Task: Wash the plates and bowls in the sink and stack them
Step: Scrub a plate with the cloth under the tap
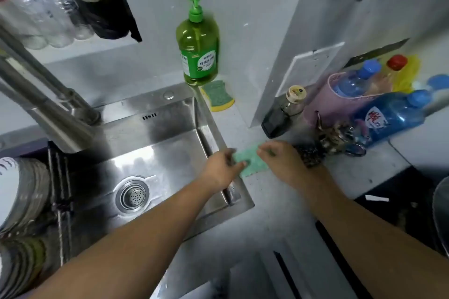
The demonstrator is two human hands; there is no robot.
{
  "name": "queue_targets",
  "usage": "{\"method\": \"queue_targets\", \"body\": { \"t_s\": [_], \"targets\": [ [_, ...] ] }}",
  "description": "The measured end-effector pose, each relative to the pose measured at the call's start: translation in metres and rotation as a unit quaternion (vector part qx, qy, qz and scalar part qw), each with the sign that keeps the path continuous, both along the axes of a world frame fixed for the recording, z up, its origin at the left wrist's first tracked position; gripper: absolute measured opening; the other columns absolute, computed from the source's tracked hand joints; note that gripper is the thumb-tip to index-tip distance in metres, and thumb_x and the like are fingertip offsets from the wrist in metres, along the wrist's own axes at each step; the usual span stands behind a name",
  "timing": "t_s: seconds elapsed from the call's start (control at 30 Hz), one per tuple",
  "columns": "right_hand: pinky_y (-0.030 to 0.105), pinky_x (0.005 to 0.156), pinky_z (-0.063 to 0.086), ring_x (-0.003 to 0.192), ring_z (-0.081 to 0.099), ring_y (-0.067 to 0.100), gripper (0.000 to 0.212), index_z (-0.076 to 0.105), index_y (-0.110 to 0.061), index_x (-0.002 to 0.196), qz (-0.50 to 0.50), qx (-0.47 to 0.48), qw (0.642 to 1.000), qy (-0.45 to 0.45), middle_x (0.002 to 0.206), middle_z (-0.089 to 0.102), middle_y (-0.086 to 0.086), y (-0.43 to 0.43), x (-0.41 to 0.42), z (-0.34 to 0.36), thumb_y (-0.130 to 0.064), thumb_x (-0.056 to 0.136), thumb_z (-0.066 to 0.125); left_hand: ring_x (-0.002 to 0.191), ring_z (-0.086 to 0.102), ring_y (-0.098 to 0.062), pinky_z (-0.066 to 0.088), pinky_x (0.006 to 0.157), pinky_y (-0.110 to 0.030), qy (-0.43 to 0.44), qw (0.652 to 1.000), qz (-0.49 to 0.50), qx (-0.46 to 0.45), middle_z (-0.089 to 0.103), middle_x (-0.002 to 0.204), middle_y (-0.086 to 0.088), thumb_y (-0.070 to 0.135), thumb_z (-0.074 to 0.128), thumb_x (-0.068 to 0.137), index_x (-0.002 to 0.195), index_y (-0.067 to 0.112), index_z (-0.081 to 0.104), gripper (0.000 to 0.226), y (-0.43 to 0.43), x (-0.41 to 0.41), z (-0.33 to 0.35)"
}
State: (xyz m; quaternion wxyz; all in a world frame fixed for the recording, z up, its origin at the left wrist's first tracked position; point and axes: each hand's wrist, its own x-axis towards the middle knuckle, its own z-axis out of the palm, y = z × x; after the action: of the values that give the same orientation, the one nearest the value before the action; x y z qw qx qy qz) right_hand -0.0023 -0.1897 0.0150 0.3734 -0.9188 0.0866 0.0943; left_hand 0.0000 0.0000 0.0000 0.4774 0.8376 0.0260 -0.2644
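Grey counter [279,204] beside a steel sink [170,153]: a green cloth [252,159] is pinched at the sink's right rim by left hand [222,170] and right hand [283,162]; plates [21,192] are stacked left.

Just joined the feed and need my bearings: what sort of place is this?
Most likely a home kitchen, at the washing-up corner. A stainless steel sink with a faucet, a green dish soap bottle and stacked plates beside the basin suggest it.

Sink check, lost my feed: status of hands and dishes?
Both hands, left hand and right hand, on green cloth at sink edge. Basin empty. Plates stacked left. Nothing blocking.
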Motion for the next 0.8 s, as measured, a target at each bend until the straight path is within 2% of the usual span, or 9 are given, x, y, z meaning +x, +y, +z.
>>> {"method": "queue_targets", "body": {
  "t_s": [0.1, 0.17, 0.27, 0.4, 0.5, 0.57, 0.6, 0.7, 0.8],
  "targets": [
    [0.024, 0.094, 0.045, 0.109, 0.064, 0.020, 0.027, 0.073, -0.006, 0.114, 0.001, 0.012, 1.000, 0.005, 0.117, 0.070, 0.007, -0.004, 0.012, -0.010, -0.020, 0.092, 0.069, 0.101, 0.067, -0.019, 0.054, 0.092, -0.030, -0.012, 0.999, 0.034, 0.020, 0.067, 0.105, 0.001, 0.044, 0.082, 0.085, 0.143, 0.013, 0.056, 0.071, -0.009, 0.012, -0.008],
    [0.031, 0.100, 0.047, 0.113, 0.062, 0.021, 0.030, 0.072, -0.007, 0.116, 0.002, 0.013, 1.000, 0.005, 0.121, 0.066, 0.008, -0.004, 0.016, -0.017, -0.020, 0.090, 0.071, 0.101, 0.067, -0.018, 0.053, 0.092, -0.029, -0.002, 0.998, 0.033, 0.050, 0.069, 0.106, 0.001, 0.041, 0.083, 0.084, 0.137, 0.012, 0.061, 0.065, -0.014, 0.017, -0.011],
    [0.030, 0.098, 0.046, 0.112, 0.059, 0.021, 0.035, 0.069, -0.009, 0.123, -0.014, 0.020, 1.000, 0.014, 0.120, 0.061, 0.005, -0.008, 0.020, -0.025, -0.020, 0.090, 0.071, 0.092, 0.071, -0.019, 0.058, 0.087, -0.034, 0.009, 0.997, 0.020, 0.071, 0.074, 0.096, 0.001, 0.032, 0.085, 0.082, 0.106, 0.016, 0.073, 0.031, -0.019, 0.025, -0.022],
    [0.024, 0.089, 0.047, 0.106, 0.060, 0.016, 0.034, 0.068, -0.011, 0.125, -0.032, 0.065, 0.996, 0.055, 0.119, 0.067, 0.006, -0.012, 0.024, -0.031, -0.018, 0.091, 0.071, 0.073, 0.065, -0.018, 0.054, 0.068, -0.028, 0.032, 0.995, 0.071, -0.056, 0.069, 0.079, -0.003, 0.012, 0.084, 0.083, 0.079, 0.015, 0.070, 0.015, -0.022, 0.024, -0.028],
    [0.028, 0.083, 0.054, 0.101, 0.067, 0.019, 0.031, 0.069, -0.013, 0.120, -0.038, 0.132, 0.986, 0.093, 0.112, 0.070, 0.005, -0.012, 0.024, -0.024, -0.018, 0.090, 0.072, 0.076, 0.062, -0.023, 0.052, 0.066, -0.029, 0.068, 0.968, 0.126, -0.206, 0.066, 0.084, -0.013, 0.004, 0.077, 0.088, 0.085, 0.009, 0.067, 0.011, -0.019, 0.014, -0.013],
    [0.029, 0.074, 0.054, 0.089, 0.069, 0.020, 0.012, 0.073, -0.020, 0.102, -0.012, 0.156, 0.983, 0.101, 0.097, 0.074, 0.006, -0.007, 0.023, -0.013, -0.022, 0.090, 0.073, 0.085, 0.063, -0.028, 0.054, 0.074, -0.034, 0.087, 0.945, 0.159, -0.273, 0.066, 0.094, -0.019, 0.000, 0.072, 0.091, 0.088, 0.009, 0.064, 0.012, -0.010, 0.009, 0.000],
    [0.032, 0.072, 0.052, 0.083, 0.068, 0.019, 0.003, 0.073, -0.023, 0.092, 0.004, 0.162, 0.982, 0.102, 0.090, 0.075, 0.006, -0.004, 0.021, -0.005, -0.026, 0.090, 0.073, 0.087, 0.063, -0.029, 0.054, 0.077, -0.035, 0.093, 0.936, 0.168, -0.295, 0.066, 0.095, -0.020, 0.000, 0.070, 0.093, 0.088, 0.010, 0.063, 0.013, -0.003, 0.007, 0.008],
    [0.036, 0.069, 0.050, 0.075, 0.066, 0.017, 0.021, 0.071, -0.021, 0.082, 0.045, 0.186, 0.974, 0.123, 0.080, 0.073, 0.002, 0.014, 0.014, 0.017, -0.041, 0.088, 0.071, 0.080, 0.068, -0.022, 0.058, 0.072, -0.033, 0.104, 0.916, 0.189, -0.337, 0.072, 0.087, -0.009, 0.004, 0.066, 0.096, 0.092, 0.011, 0.062, 0.009, 0.024, -0.006, 0.030],
    [0.042, 0.076, 0.055, 0.082, 0.070, 0.024, 0.016, 0.068, -0.009, 0.092, 0.013, 0.331, 0.928, 0.170, 0.092, 0.073, 0.015, 0.048, 0.002, 0.033, -0.025, 0.093, 0.068, 0.078, 0.069, -0.020, 0.057, 0.070, -0.033, 0.090, 0.909, 0.221, -0.343, 0.073, 0.085, -0.004, 0.010, 0.067, 0.097, 0.095, 0.013, 0.065, 0.004, 0.057, -0.024, 0.050]
  ]
}}
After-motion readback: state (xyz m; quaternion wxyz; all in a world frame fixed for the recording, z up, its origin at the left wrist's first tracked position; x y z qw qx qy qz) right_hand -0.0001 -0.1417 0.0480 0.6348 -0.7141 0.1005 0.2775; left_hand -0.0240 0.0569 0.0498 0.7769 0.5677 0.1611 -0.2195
